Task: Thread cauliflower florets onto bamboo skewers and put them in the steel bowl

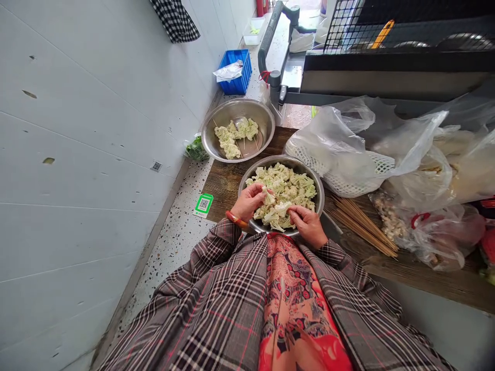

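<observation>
My left hand, with an amber bangle at the wrist, is closed on a pale cauliflower floret. Fingers of my right hand pinch another cauliflower floret close beside it. Both hands are over the near part of a steel bowl heaped with cauliflower pieces. Behind it to the left stands a second steel bowl, where skewered cauliflower lies with thin sticks poking out. A bundle of wooden skewers rests on the wooden board right of my right hand.
Plastic bags with food crowd the right side of the wooden board. A blue crate stands at the back by the white wall. Left of the bowls are bagged greens and a green QR card.
</observation>
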The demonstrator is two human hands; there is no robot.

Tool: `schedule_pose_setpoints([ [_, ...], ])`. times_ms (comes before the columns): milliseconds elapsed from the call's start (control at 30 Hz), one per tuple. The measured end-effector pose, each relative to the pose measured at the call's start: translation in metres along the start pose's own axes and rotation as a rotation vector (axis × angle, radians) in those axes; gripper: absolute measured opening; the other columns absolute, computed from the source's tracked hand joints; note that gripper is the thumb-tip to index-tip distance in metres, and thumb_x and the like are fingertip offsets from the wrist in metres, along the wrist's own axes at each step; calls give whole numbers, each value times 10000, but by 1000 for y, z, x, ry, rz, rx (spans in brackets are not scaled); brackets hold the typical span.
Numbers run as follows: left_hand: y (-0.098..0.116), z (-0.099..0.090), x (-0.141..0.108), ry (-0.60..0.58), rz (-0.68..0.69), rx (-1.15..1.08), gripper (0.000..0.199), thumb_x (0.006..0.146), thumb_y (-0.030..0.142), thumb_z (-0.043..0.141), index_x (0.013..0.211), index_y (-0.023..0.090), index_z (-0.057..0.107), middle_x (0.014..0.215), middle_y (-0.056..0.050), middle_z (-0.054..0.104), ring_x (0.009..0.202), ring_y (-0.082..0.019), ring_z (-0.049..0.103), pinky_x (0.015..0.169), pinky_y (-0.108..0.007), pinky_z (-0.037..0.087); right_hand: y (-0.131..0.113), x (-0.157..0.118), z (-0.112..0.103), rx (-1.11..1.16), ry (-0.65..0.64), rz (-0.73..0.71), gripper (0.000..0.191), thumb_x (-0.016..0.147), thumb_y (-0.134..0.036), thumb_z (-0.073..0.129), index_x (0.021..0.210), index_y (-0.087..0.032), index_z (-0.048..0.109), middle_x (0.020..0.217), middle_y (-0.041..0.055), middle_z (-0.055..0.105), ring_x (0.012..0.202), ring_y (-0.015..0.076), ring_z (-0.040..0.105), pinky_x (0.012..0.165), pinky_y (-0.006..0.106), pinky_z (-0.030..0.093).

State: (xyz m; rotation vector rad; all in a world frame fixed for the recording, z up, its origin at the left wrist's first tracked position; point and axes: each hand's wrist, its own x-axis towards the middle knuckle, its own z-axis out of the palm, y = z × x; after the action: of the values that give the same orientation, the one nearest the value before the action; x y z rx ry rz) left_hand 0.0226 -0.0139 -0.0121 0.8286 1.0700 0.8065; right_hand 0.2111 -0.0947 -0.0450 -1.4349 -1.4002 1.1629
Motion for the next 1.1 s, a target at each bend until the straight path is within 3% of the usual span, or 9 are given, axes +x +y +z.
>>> schedule_pose_setpoints([
  [100,-3,-5,3,94,154,186,257,610,275,767,749,143,596,909,-43,642,795,-119,588,706,-240,469,0,-1,0,-8,0,-9,241,875,-347,481,865,-169,643,585,-15,563,538,122,529,567,239,422],
  [200,-5,-9,5,217,213,315,224,578,211,768,696,144,591,719,13,570,655,-80,528,618,-205,435,-3,-2,1,-24,-5,-25,232,876,-332,478,860,-170,643,582,-13,566,541,125,530,567,238,420],
  [300,-5,-9,4,266,110,165,237,629,234,729,743,158,536,620,48,519,537,-68,506,539,-205,430,-8,-3,2,-51,-18,-43,226,878,-315,474,836,-170,642,577,-9,569,545,126,530,573,238,415],
  [467,-1,-1,-2,259,-48,-152,324,631,242,754,783,159,480,693,4,613,653,-143,650,625,-278,524,-10,-5,6,-73,-94,-60,244,894,-313,453,828,-174,643,584,-3,577,546,125,526,576,239,399],
  [667,-2,6,-9,200,-104,-177,349,632,252,775,860,126,542,744,-59,681,681,-164,679,692,-308,542,0,-4,6,-118,-16,-22,222,880,-305,468,861,-175,647,578,-10,572,543,131,529,569,244,391],
  [1100,-11,16,-5,327,217,27,363,548,284,807,743,144,535,669,30,591,589,-95,616,621,-254,520,0,-3,6,-125,19,-27,237,884,-317,463,850,-176,651,579,-15,561,540,129,519,571,249,386],
])
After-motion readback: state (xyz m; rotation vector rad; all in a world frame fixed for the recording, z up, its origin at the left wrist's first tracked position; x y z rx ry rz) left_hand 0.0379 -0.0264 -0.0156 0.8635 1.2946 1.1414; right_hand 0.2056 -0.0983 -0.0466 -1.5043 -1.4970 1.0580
